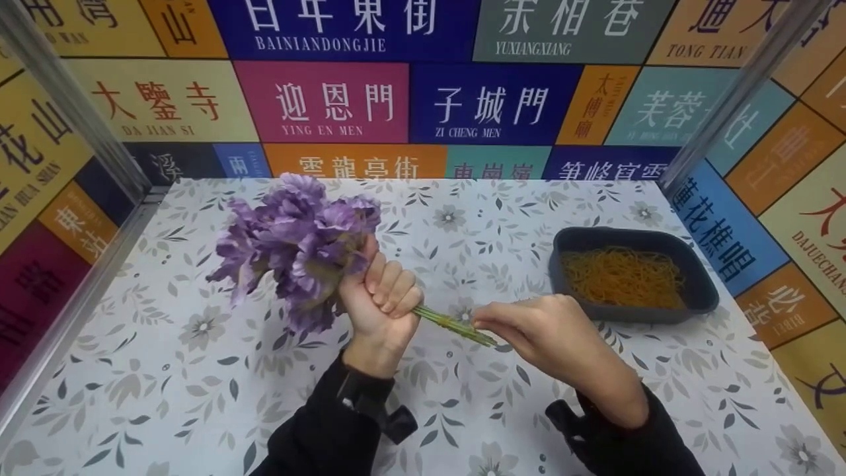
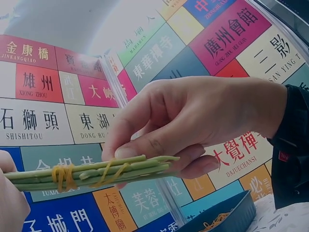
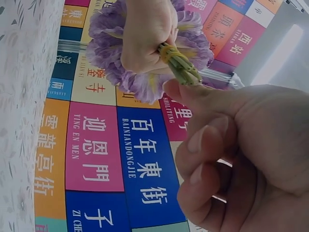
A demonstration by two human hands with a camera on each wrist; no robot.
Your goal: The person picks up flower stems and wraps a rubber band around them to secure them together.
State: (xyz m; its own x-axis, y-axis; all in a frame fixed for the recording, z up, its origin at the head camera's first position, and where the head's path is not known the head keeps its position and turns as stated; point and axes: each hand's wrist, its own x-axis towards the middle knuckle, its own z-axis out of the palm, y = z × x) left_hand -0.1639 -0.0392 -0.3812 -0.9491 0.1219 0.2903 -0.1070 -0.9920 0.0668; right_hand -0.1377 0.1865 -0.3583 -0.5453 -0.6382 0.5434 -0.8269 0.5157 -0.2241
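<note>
My left hand [image 1: 383, 297] grips a bunch of purple flowers [image 1: 297, 244] by the green stems, just below the blooms. The stems [image 1: 456, 324] point right and slightly down, toward my right hand [image 1: 548, 330]. A yellow rubber band [image 2: 65, 177] is wound several times round the stems, and a strand of it slants across them toward my right fingertips. In the left wrist view, my right thumb and forefinger pinch that strand close to the cut stem ends. The right wrist view shows the other right fingers curled, with the thumb tip right at the stem ends.
A dark grey tub [image 1: 700, 297] holding a heap of yellow rubber bands [image 1: 621, 277] stands at the right of the table, beyond my right hand. The table [image 1: 198, 396] has a leaf-patterned cover. Colourful panels with lettering [image 1: 330, 99] rise behind and on both sides.
</note>
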